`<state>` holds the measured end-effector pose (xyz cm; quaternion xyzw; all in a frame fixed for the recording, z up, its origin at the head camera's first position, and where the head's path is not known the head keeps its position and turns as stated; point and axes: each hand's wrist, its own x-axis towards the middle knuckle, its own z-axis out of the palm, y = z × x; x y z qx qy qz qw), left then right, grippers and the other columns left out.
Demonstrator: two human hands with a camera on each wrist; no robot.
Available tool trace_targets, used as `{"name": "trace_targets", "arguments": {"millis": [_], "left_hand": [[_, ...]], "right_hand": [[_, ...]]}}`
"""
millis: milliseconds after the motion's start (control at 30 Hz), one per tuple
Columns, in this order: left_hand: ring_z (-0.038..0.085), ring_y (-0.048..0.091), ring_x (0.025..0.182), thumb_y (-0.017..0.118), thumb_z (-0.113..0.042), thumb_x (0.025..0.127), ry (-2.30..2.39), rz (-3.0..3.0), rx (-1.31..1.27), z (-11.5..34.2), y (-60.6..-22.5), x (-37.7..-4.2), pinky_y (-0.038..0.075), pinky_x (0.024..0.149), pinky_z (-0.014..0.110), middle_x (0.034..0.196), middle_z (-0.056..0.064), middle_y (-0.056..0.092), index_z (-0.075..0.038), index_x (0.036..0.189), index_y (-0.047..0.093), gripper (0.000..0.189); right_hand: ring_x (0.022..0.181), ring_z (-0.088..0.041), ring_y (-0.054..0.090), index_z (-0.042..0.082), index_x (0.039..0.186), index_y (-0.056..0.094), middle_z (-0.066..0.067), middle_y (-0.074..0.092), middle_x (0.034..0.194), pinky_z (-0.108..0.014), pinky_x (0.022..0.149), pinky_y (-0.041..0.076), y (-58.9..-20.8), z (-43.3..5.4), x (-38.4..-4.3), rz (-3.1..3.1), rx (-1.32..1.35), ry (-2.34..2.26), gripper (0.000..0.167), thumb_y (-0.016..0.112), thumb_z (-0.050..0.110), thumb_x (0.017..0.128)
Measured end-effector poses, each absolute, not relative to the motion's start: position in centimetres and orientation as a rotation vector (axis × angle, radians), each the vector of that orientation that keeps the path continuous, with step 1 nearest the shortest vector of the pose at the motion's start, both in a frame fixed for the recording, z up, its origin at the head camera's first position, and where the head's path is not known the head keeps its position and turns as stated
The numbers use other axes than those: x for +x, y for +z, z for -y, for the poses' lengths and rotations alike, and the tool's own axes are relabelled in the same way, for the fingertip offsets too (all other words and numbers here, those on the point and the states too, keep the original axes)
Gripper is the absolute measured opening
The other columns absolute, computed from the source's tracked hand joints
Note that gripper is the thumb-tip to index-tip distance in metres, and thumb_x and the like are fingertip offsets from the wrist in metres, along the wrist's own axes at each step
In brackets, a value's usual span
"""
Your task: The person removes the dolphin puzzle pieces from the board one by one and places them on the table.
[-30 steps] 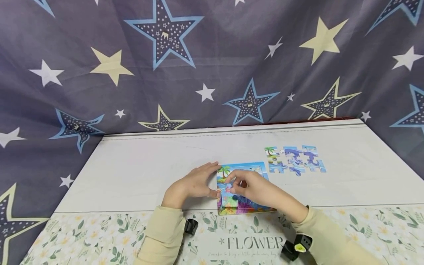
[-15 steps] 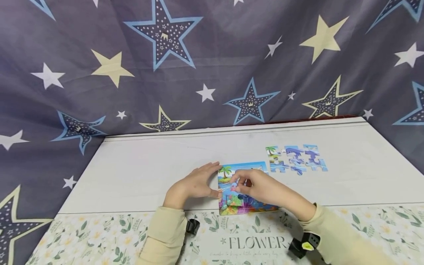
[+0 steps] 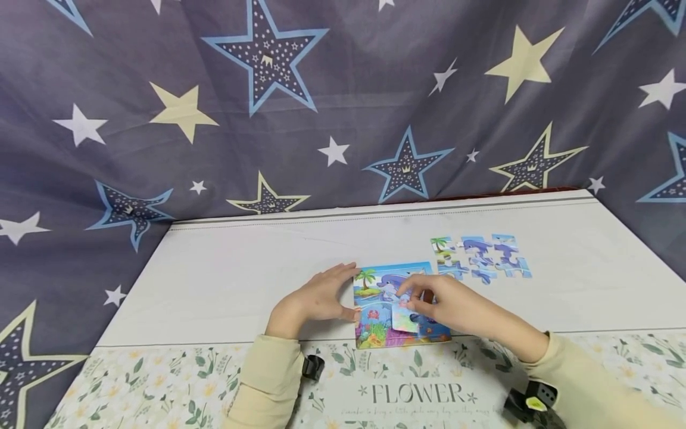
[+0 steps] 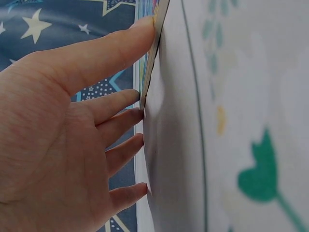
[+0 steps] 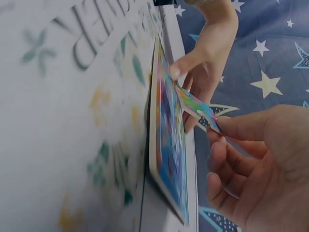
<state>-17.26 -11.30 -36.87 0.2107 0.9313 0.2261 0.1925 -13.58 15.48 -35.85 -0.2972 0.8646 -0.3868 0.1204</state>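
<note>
My right hand (image 3: pixel 442 301) pinches a puzzle piece (image 3: pixel 404 319) between thumb and fingers, raised over the puzzle board (image 3: pixel 373 339). In the right wrist view the piece (image 5: pixel 198 107) slants up from the board's surface, its colours green, pink and blue. The board carries a sea picture with a palm tree, a purple dolphin and a red crab. My left hand (image 3: pixel 317 300) lies at the board's left edge with fingers spread. In the left wrist view its thumb (image 4: pixel 142 36) presses on the board's edge and the fingertips touch beside it.
Several loose puzzle pieces (image 3: pixel 482 259) with dolphin parts and a palm tree lie in rows on the white table cover (image 3: pixel 241 268), behind and right of the board. A flowered strip (image 3: pixel 161 381) runs along the front. A star-patterned curtain (image 3: pixel 343 89) hangs behind.
My right hand has moved right across the board with the pinched piece, uncovering the dolphin and the crab on the left part. The left hand keeps its place.
</note>
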Motion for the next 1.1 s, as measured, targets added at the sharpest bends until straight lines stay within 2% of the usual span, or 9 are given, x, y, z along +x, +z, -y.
{"name": "trace_targets", "arguments": {"millis": [267,500,767,1100], "left_hand": [[0.028,0.019,0.149,0.084,-0.029,0.079,0.628,-2.617,0.6,11.4,-36.9,-17.3,0.013,0.121,0.05,0.162,0.007,0.025,-0.008,0.153,0.036,0.091],[0.029,0.019,0.149,0.083,-0.028,0.079,0.625,-2.617,0.602,11.5,-36.9,-17.3,0.013,0.121,0.051,0.162,0.007,0.026,-0.008,0.153,0.036,0.091],[0.028,0.019,0.149,0.084,-0.028,0.079,0.632,-2.611,0.608,11.5,-37.0,-17.3,0.013,0.121,0.051,0.162,0.007,0.026,-0.008,0.153,0.036,0.091],[0.029,0.019,0.149,0.083,-0.03,0.079,0.621,-2.612,0.62,11.4,-37.0,-17.5,0.013,0.121,0.052,0.162,0.007,0.025,-0.008,0.153,0.036,0.091]], "right_hand": [[0.067,-0.007,0.054,0.01,0.118,0.066,0.006,0.064,0.087,-0.026,0.055,0.047,-35.9,-17.9,-13.6,-2.641,-0.811,-1.081,0.021,0.063,0.014,0.098],[0.067,-0.007,0.053,0.004,0.123,0.061,0.004,0.063,0.088,-0.026,0.053,0.043,-36.1,-19.9,-13.7,-2.726,-0.763,-1.077,0.027,0.063,0.007,0.096],[0.064,-0.007,0.052,0.006,0.112,0.065,0.006,0.065,0.084,-0.025,0.054,0.044,-36.2,-21.7,-13.9,-2.825,-0.699,-1.026,0.018,0.066,0.005,0.094],[0.064,-0.01,0.056,0.005,0.11,0.065,0.004,0.065,0.083,-0.027,0.053,0.045,-36.5,-22.8,-14.4,-2.826,-0.654,-0.962,0.015,0.066,0.006,0.094]]}}
